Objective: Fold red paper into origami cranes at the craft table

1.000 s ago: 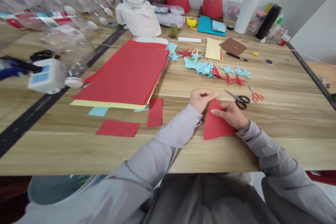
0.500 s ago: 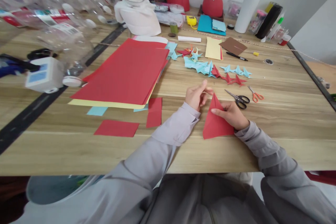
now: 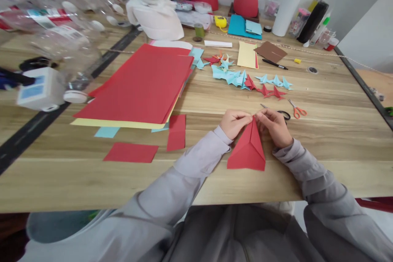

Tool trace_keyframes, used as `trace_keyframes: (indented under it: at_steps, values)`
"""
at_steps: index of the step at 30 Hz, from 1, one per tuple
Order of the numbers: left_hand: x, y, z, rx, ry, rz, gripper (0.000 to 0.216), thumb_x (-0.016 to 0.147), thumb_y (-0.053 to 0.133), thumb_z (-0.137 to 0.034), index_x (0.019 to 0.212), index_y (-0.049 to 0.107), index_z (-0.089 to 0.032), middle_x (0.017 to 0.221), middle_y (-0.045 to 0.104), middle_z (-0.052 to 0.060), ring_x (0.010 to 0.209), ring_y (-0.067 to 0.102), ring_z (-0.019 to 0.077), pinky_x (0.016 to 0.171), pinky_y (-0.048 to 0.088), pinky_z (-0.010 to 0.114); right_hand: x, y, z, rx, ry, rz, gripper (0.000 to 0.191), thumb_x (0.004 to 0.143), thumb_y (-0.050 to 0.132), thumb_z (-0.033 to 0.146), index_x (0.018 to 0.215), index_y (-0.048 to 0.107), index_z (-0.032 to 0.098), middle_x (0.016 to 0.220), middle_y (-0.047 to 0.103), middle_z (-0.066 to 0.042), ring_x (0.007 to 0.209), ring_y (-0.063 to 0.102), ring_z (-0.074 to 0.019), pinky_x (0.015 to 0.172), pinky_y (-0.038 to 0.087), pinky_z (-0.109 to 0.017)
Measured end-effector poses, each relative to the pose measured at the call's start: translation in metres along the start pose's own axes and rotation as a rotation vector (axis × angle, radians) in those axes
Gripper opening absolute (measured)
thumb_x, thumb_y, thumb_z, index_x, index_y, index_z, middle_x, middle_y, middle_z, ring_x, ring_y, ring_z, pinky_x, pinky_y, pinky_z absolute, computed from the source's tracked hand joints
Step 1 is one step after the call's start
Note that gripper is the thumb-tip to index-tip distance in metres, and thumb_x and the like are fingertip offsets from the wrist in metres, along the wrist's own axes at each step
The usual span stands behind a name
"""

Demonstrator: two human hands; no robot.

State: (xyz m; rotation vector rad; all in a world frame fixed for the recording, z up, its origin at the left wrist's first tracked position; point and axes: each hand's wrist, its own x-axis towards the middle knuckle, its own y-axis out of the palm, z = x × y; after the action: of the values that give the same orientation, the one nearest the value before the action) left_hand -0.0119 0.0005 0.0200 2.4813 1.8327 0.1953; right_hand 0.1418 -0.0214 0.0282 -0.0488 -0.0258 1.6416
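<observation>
A red sheet of paper (image 3: 248,147), folded to a narrow point at its far end, hangs between my hands over the near part of the table. My left hand (image 3: 236,123) pinches the tip from the left side. From the right, my right hand (image 3: 274,127) pinches the same tip with thumb and fingers. A crease runs down the middle, and the wide end faces me. Black-handled scissors (image 3: 285,115) lie partly hidden behind my right hand. Beside them are small orange-handled scissors (image 3: 297,110).
Large red sheets (image 3: 138,86) are stacked at left, with red rectangles (image 3: 131,152) in front. Folded blue paper cranes (image 3: 233,77) and red ones (image 3: 273,91) lie beyond my hands. Plastic bottles (image 3: 58,41) crowd the far left. A black pen (image 3: 274,64) lies at back right.
My left hand has moved onto the paper's tip and closed. My right hand has shifted from the paper's side up to the tip. The paper now shows its creased face.
</observation>
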Motion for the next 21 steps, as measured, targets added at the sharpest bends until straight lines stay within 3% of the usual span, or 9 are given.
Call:
trace_keyframes:
  at_steps: [6, 15, 21]
  values:
    - [-0.0048, 0.005, -0.0074, 0.124, 0.036, 0.105, 0.032, 0.07, 0.059, -0.033, 0.043, 0.051, -0.017, 0.047, 0.045, -0.003, 0.052, 0.04, 0.0099, 0.054, 0.035, 0.024, 0.0039, -0.002, -0.0013, -0.041, -0.066, -0.002, 0.041, 0.063, 0.079, 0.056, 0.067, 0.061, 0.019, 0.058, 0.056, 0.003, 0.052, 0.045, -0.0094, 0.054, 0.041, -0.026]
    - [-0.0025, 0.0046, -0.0002, 0.219, 0.039, 0.054, 0.023, 0.069, 0.059, -0.026, 0.049, 0.061, -0.016, 0.051, 0.053, -0.002, 0.056, 0.046, 0.0109, 0.059, 0.037, 0.025, 0.004, -0.0025, -0.0065, -0.25, -0.147, -0.041, 0.042, 0.071, 0.071, 0.06, 0.067, 0.061, 0.019, 0.064, 0.06, -0.001, 0.06, 0.05, -0.0134, 0.058, 0.041, -0.029]
    - [-0.0028, 0.0045, 0.0012, 0.22, 0.026, 0.055, 0.021, 0.07, 0.059, -0.022, 0.05, 0.063, -0.015, 0.054, 0.058, -0.001, 0.059, 0.051, 0.0121, 0.062, 0.039, 0.025, 0.0047, -0.0008, -0.0036, -0.182, -0.094, -0.006, 0.044, 0.068, 0.072, 0.061, 0.065, 0.058, 0.019, 0.06, 0.055, 0.002, 0.057, 0.046, -0.0116, 0.057, 0.04, -0.028]
